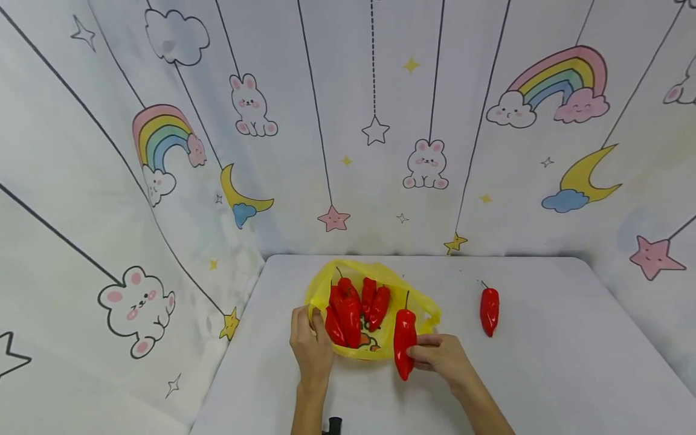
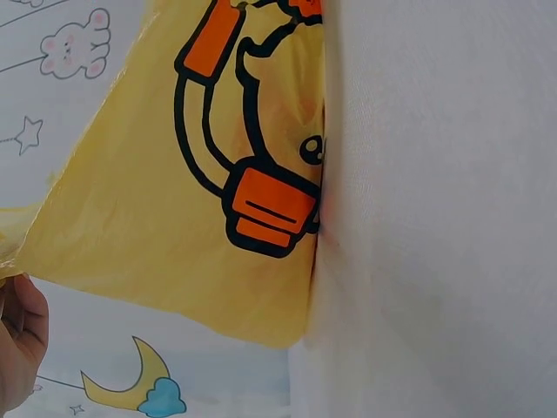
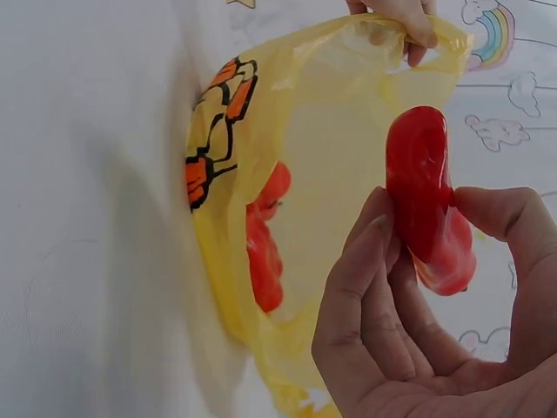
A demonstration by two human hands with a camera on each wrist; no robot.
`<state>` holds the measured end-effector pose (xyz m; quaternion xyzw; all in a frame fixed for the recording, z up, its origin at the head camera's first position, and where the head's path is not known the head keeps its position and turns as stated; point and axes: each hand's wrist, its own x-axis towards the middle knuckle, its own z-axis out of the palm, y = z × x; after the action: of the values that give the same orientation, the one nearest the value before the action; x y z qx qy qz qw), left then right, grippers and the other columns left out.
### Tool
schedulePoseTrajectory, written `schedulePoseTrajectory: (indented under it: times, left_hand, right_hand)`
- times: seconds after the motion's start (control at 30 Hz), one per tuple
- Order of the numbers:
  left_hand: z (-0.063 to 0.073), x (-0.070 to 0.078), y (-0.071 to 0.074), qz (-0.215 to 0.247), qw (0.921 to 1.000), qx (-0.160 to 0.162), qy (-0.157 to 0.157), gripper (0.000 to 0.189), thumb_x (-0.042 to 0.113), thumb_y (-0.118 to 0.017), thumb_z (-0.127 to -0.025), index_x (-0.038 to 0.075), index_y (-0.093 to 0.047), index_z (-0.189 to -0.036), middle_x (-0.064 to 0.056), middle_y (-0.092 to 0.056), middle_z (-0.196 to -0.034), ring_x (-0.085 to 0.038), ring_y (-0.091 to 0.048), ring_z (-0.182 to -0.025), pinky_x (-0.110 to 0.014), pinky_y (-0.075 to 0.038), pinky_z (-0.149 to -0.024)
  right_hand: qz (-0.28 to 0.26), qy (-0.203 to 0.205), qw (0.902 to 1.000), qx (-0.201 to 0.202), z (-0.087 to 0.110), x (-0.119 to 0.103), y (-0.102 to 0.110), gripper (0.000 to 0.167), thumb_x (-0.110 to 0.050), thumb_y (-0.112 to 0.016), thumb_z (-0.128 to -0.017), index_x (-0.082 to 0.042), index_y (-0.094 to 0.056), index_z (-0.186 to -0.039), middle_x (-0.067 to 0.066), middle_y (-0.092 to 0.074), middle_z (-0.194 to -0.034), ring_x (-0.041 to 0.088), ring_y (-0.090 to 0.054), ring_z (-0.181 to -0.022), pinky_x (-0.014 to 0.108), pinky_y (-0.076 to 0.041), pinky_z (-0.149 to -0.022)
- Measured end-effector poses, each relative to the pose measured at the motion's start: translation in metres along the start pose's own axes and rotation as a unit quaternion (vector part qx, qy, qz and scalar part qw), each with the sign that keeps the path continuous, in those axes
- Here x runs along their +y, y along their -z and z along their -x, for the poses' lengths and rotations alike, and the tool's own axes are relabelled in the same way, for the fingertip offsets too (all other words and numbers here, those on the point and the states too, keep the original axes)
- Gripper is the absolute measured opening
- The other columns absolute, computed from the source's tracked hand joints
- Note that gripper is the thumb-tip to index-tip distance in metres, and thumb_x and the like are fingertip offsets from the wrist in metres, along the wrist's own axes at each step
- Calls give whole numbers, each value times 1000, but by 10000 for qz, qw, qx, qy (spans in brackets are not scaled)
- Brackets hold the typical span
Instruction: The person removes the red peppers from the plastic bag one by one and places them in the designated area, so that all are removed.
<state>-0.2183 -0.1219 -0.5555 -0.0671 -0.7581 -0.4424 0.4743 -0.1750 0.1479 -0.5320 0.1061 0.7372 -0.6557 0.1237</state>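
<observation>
A yellow plastic bag lies with its mouth spread wide, several red peppers inside it. My left hand grips the bag's left edge, thumb at the rim; the right wrist view also shows those fingers pinching the plastic. Between the thumb and fingers of my right hand is a long, glossy red pepper, held stem up at the front right of the bag's opening. In the left wrist view, an orange and black cartoon print covers the bag's side.
One more red pepper lies on the white table, right of the bag. Behind the table hangs a white cloth printed with rabbits, stars and rainbows. A small black object shows beside the left forearm.
</observation>
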Motion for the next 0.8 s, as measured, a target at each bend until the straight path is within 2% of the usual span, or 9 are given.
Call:
schedulePoseTrajectory:
  times: [0.27,0.8]
  left_hand:
    - [1,-1,-1,-50,10000,-3,-35,11,-5,-61,-100,-1,-67,-108,-11,-63,-100,-18,-65,-93,-11,-53,-84]
    - [2,-1,-1,-82,9999,-49,40,12,-4,-64,-99,-1,-67,-110,-9,-63,-103,-16,-66,-93,-11,-53,-85]
  right_hand:
    - [-68,-133,9988,456,-3,5,14,39,-14,-85,-86,7,-72,-117,13,-73,-105,25,-73,-88,42,-63,-80]
    - [190,27,9972,726,-16,17,53,51,-22,-82,-91,9,-66,-129,15,-74,-111,25,-74,-92,40,-63,-81]
